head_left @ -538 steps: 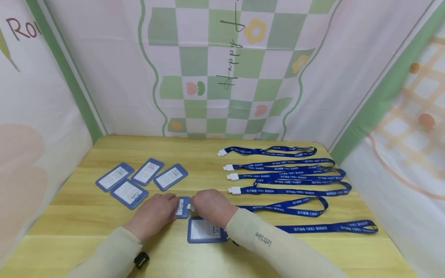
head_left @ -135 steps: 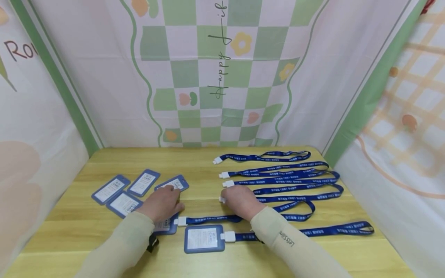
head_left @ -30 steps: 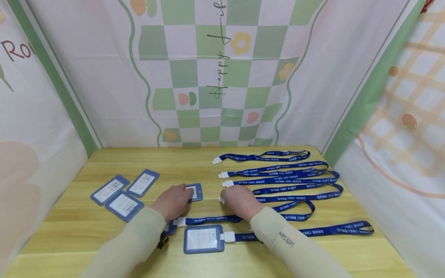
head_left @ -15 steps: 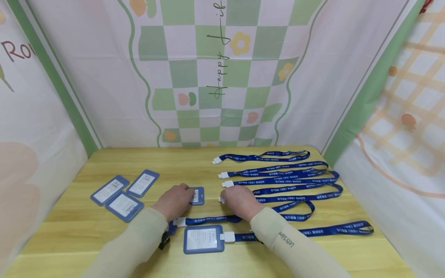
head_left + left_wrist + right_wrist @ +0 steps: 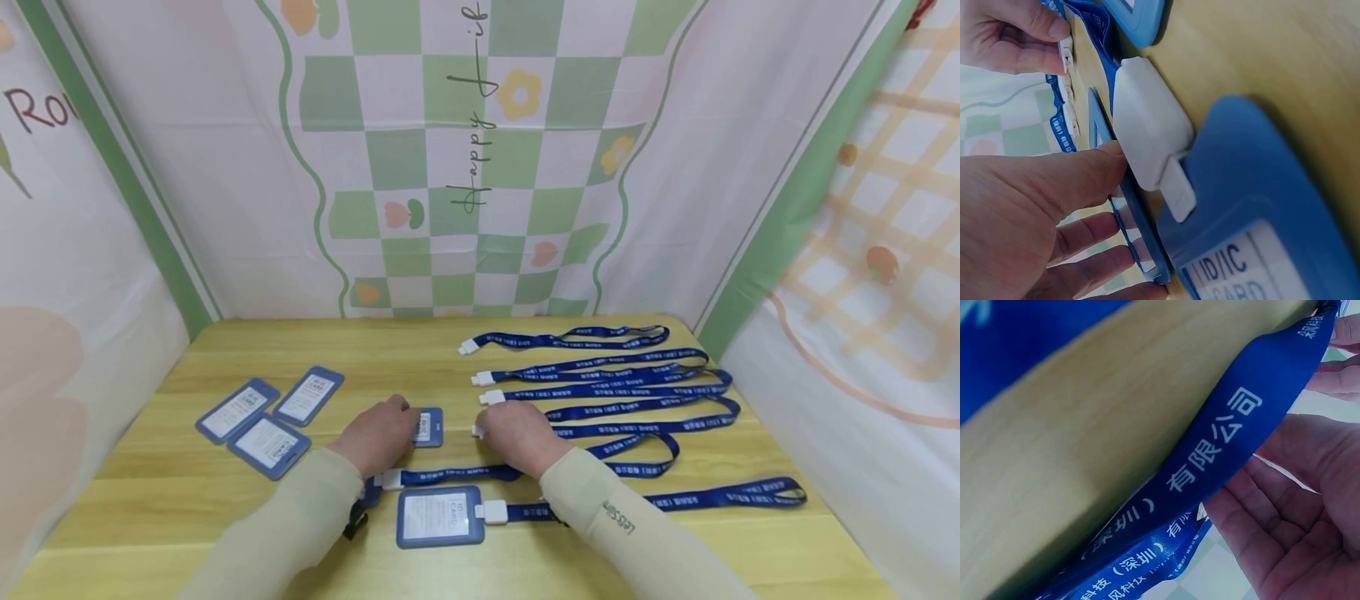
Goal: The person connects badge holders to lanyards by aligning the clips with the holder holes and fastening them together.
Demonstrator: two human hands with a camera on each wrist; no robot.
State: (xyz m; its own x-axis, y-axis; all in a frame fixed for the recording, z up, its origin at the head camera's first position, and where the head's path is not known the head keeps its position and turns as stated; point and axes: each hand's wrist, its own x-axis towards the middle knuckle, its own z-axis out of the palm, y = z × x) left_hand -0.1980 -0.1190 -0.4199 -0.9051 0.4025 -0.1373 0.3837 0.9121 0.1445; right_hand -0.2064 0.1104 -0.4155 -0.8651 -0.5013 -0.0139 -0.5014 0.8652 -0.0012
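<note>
My left hand (image 5: 378, 435) holds a blue badge holder (image 5: 431, 427) flat near the table's middle. In the left wrist view, the thumb lies along one edge and the fingers along the other. Across a small gap, my right hand (image 5: 522, 433) pinches the white clip (image 5: 477, 431) of a blue lanyard, mostly hidden by the fingers. The right wrist view shows a printed lanyard strap (image 5: 1210, 447) beside the curled fingers. Closer to me lies a badge holder (image 5: 440, 517) joined to a lanyard clip. Another joined badge holder (image 5: 1241, 175) is partly under my left wrist.
Three loose badge holders (image 5: 268, 443) lie grouped at the left, two of them overlapping. Several blue lanyards (image 5: 570, 340) stretch across the right side, white clips facing left. A printed curtain (image 5: 405, 158) stands behind the wooden table (image 5: 360, 350).
The left hand has taken a badge holder from the left group and brought it right, then slightly nearer, turned straight towards the clip. Earlier, both hands worked on another badge holder now joined to a lanyard.
</note>
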